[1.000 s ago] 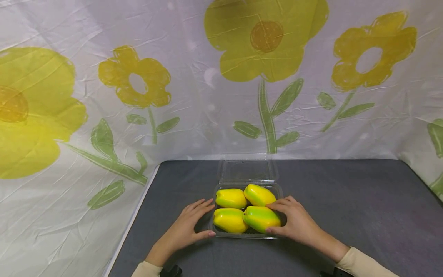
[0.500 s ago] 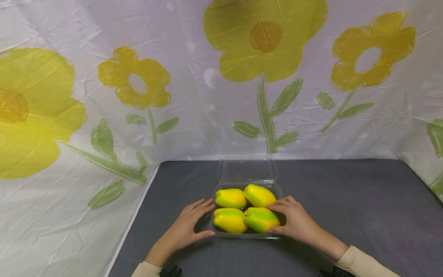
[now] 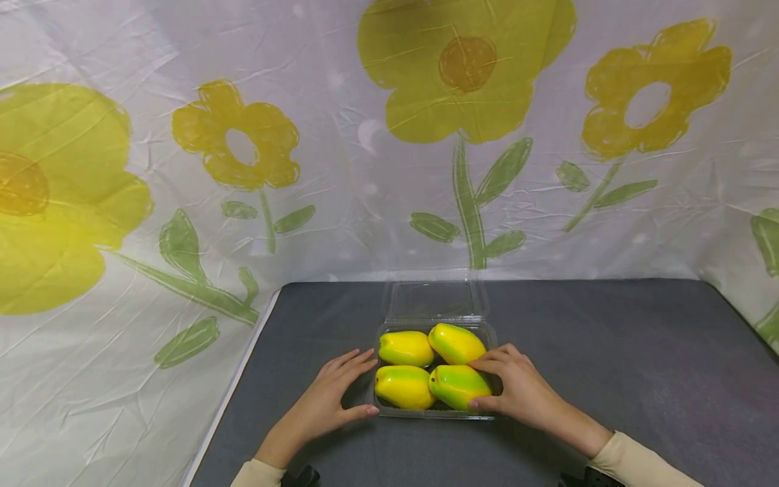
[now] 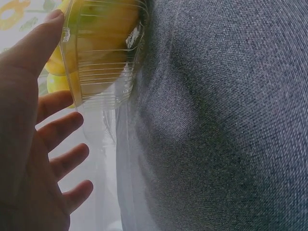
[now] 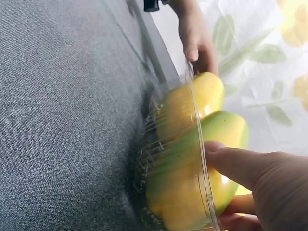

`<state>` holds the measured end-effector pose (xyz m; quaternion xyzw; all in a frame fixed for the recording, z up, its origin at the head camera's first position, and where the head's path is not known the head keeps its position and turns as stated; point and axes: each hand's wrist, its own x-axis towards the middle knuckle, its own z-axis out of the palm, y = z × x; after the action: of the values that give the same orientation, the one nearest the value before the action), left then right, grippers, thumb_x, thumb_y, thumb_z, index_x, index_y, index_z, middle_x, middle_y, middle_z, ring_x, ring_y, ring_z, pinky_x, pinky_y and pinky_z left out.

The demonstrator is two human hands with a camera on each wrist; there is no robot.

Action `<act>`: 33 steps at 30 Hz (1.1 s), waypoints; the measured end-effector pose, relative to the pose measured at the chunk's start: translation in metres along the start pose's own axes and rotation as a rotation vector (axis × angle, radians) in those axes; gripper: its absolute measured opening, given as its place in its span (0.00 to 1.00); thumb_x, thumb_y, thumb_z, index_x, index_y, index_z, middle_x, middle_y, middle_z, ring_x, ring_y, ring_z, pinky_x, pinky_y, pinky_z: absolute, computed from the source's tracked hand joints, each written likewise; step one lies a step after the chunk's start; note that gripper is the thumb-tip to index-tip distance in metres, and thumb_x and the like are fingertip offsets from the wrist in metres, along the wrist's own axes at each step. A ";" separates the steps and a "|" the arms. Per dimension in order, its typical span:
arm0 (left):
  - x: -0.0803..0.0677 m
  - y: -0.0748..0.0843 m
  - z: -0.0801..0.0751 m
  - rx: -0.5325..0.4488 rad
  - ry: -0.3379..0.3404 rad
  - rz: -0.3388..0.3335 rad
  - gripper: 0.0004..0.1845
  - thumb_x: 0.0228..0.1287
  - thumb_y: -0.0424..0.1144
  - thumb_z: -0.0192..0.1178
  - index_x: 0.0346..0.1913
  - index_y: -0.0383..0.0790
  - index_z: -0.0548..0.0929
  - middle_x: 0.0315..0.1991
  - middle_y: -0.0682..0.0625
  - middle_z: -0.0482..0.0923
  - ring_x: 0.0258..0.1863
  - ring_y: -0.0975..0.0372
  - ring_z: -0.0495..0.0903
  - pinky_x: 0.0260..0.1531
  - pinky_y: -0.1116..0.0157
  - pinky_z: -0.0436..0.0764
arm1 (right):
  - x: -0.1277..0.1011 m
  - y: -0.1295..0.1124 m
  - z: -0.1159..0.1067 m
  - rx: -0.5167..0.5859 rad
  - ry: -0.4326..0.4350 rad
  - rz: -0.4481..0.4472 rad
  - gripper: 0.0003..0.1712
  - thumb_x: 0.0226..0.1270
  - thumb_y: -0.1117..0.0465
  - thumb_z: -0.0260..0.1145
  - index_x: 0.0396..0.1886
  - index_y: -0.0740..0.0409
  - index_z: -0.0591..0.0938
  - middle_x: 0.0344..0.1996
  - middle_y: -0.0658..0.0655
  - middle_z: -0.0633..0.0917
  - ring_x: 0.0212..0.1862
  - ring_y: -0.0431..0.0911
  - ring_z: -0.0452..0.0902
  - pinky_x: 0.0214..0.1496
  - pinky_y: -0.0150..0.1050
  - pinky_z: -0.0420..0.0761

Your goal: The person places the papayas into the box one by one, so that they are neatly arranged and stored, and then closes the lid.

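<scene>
A clear plastic clamshell box [image 3: 433,416] lies with its lid raised back, several yellow-green papayas in its tray. My right hand [image 3: 526,392] holds the front right papaya [image 3: 458,387], thumb at its near side and fingers at its far side. In the right wrist view, the thumb presses on this greener papaya [image 5: 180,178] just over the rim. My left hand [image 3: 328,396] is at the box's left edge, thumb and fingers spread and fairly straight. From the left wrist, the thumb [image 4: 41,41] and forefinger reach the rim of the ribbed box [image 4: 103,79].
The front left papaya [image 3: 404,387], back left papaya [image 3: 406,349] and back right papaya [image 3: 456,343] lie close together. Behind them the transparent lid [image 3: 435,297] leans near the flower-printed curtain [image 3: 365,203]. A dark grey cloth [image 3: 608,352] covers the table.
The front right papaya has turned slightly and settled a little lower in the box under my right hand. My left hand stays in place.
</scene>
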<state>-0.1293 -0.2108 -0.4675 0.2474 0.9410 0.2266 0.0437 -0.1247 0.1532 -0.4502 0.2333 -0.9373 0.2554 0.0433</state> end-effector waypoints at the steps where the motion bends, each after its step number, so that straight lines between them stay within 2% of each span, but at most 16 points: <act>1: 0.000 0.000 0.000 -0.001 0.000 0.001 0.47 0.54 0.73 0.59 0.74 0.56 0.65 0.78 0.57 0.57 0.78 0.51 0.55 0.72 0.37 0.57 | 0.000 0.000 0.000 0.000 -0.002 0.000 0.36 0.44 0.40 0.80 0.53 0.52 0.86 0.48 0.50 0.86 0.49 0.45 0.74 0.50 0.48 0.74; 8: 0.000 -0.001 0.000 -0.004 -0.002 0.003 0.47 0.55 0.73 0.59 0.75 0.56 0.65 0.79 0.57 0.57 0.79 0.51 0.55 0.72 0.36 0.57 | 0.001 0.001 -0.003 0.022 0.016 -0.007 0.36 0.45 0.39 0.79 0.53 0.52 0.86 0.48 0.51 0.86 0.48 0.45 0.74 0.49 0.47 0.73; 12: 0.001 -0.002 0.001 0.002 -0.002 0.003 0.47 0.55 0.74 0.58 0.75 0.57 0.64 0.79 0.59 0.56 0.79 0.51 0.55 0.72 0.37 0.57 | 0.005 0.002 -0.008 0.052 0.035 0.008 0.34 0.48 0.42 0.79 0.54 0.52 0.86 0.49 0.51 0.86 0.49 0.45 0.74 0.50 0.49 0.75; 19: 0.001 -0.004 0.001 0.007 0.002 0.003 0.47 0.55 0.74 0.58 0.75 0.58 0.64 0.79 0.61 0.56 0.79 0.52 0.55 0.73 0.37 0.57 | 0.019 0.011 -0.008 0.064 0.104 0.033 0.31 0.52 0.47 0.78 0.56 0.54 0.85 0.48 0.53 0.86 0.47 0.45 0.72 0.45 0.45 0.76; 23: 0.000 -0.004 0.001 0.001 0.006 0.007 0.47 0.55 0.74 0.58 0.75 0.58 0.64 0.78 0.60 0.56 0.79 0.52 0.55 0.73 0.37 0.57 | 0.028 0.017 -0.003 0.035 0.143 0.037 0.31 0.52 0.47 0.78 0.56 0.53 0.85 0.48 0.54 0.86 0.48 0.47 0.73 0.46 0.48 0.77; 27: -0.001 -0.004 0.001 0.001 0.017 0.018 0.46 0.55 0.73 0.58 0.75 0.57 0.65 0.78 0.58 0.57 0.78 0.51 0.55 0.72 0.37 0.58 | 0.034 0.022 0.003 0.013 0.173 0.017 0.31 0.50 0.48 0.79 0.55 0.54 0.85 0.49 0.57 0.87 0.49 0.51 0.74 0.50 0.55 0.75; 33: -0.002 -0.005 0.003 0.008 0.029 0.031 0.46 0.56 0.73 0.58 0.75 0.56 0.65 0.78 0.58 0.57 0.78 0.51 0.56 0.71 0.37 0.60 | 0.040 0.027 0.008 -0.003 0.170 0.004 0.30 0.50 0.49 0.79 0.54 0.52 0.86 0.48 0.56 0.88 0.50 0.52 0.74 0.54 0.60 0.72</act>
<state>-0.1294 -0.2141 -0.4718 0.2588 0.9385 0.2269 0.0257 -0.1726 0.1532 -0.4618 0.2089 -0.9310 0.2730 0.1228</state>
